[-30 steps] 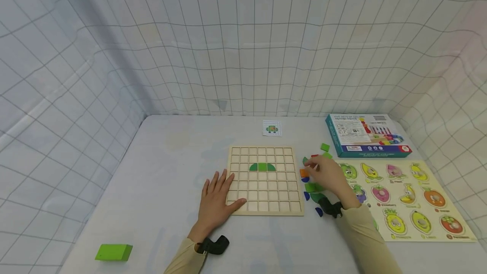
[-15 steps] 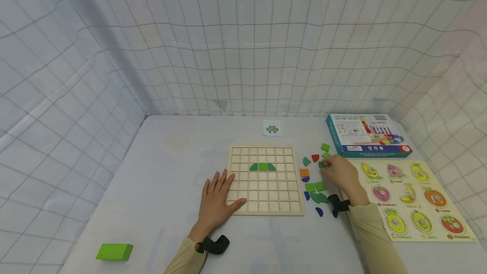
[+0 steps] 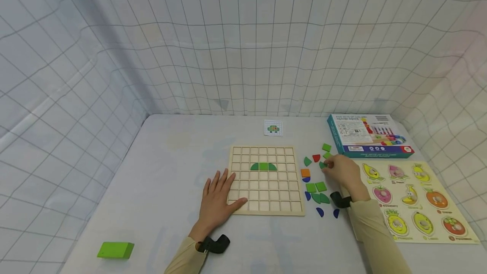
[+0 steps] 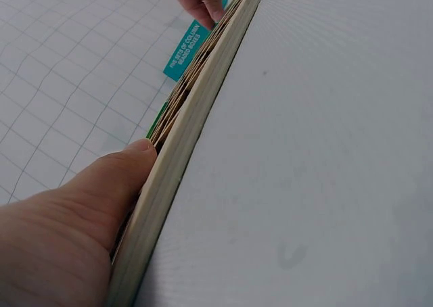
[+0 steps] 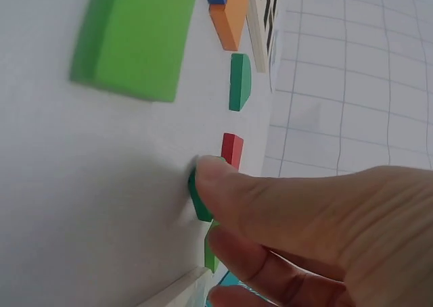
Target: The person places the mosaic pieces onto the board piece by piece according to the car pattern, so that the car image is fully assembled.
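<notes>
The right hand [image 3: 344,172] pinches a dark green piece [image 5: 197,197] between thumb and fingers in a tight grip, low on the tabletop [image 3: 171,151] among the loose colored pieces just right of the wooden grid board [image 3: 262,181], close to a red piece [image 5: 232,149]. The left hand [image 3: 218,202] lies flat with fingers spread, resting on the board's near-left corner. A teal box [image 3: 367,134] and a fruit puzzle [image 3: 414,198] sit further right.

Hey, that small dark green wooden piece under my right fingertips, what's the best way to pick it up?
Pinch the small dark green wooden piece by its thin side edges, coming from above. It lies flat on the white table, so only the edges offer purchase. The right hand already touches it; the red piece sits close by, so keep fingers narrow.
</notes>
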A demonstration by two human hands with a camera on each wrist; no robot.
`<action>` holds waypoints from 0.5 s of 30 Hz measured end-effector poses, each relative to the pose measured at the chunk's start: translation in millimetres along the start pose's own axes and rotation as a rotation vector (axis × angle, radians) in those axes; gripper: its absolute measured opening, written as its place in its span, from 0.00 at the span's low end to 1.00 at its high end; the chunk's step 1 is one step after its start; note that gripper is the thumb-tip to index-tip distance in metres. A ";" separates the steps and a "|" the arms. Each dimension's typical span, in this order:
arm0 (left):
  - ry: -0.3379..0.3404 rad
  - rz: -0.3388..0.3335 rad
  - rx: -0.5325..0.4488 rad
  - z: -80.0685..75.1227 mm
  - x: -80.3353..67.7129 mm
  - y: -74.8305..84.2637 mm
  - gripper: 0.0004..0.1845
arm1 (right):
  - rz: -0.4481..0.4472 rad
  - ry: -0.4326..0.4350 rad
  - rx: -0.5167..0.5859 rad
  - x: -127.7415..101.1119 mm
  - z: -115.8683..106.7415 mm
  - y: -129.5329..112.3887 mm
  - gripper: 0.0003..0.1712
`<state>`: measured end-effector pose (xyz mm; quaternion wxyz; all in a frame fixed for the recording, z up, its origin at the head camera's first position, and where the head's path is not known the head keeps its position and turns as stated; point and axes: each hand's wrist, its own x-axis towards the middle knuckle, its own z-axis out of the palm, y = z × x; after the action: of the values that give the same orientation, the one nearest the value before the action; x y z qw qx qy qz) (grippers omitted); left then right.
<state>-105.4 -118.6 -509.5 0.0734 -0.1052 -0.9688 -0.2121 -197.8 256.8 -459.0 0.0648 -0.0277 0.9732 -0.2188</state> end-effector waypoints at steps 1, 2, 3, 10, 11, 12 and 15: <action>0.002 0.001 0.003 -0.1 0.2 0.0 0.45 | -0.007 0.000 -0.002 0.6 -0.5 0.4 0.17; 0.005 0.002 0.006 -0.1 0.5 0.0 0.45 | -0.011 -0.001 -0.001 1.1 -0.9 0.6 0.17; 0.007 0.003 0.009 -0.2 0.7 0.0 0.45 | -0.018 -0.002 0.003 1.4 -1.4 0.8 0.17; 0.014 0.007 0.007 0.8 0.7 -1.2 0.45 | -0.023 -0.024 0.114 0.0 -3.7 -1.1 0.15; 0.012 0.007 0.006 1.0 0.5 -1.3 0.45 | -0.014 -0.025 0.133 -0.5 -3.6 -1.7 0.14; 0.009 0.005 0.005 1.1 0.3 -1.4 0.45 | -0.006 -0.025 0.150 -1.3 -3.5 -2.5 0.14; 0.006 0.004 0.003 1.4 -0.3 -1.2 0.45 | 0.015 -0.017 0.185 -3.1 -2.6 -4.2 0.13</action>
<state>-105.5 -119.1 -511.2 0.0769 -0.1065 -0.9687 -0.2107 -195.0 254.3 -454.5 0.0771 -0.0161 0.9484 -0.3072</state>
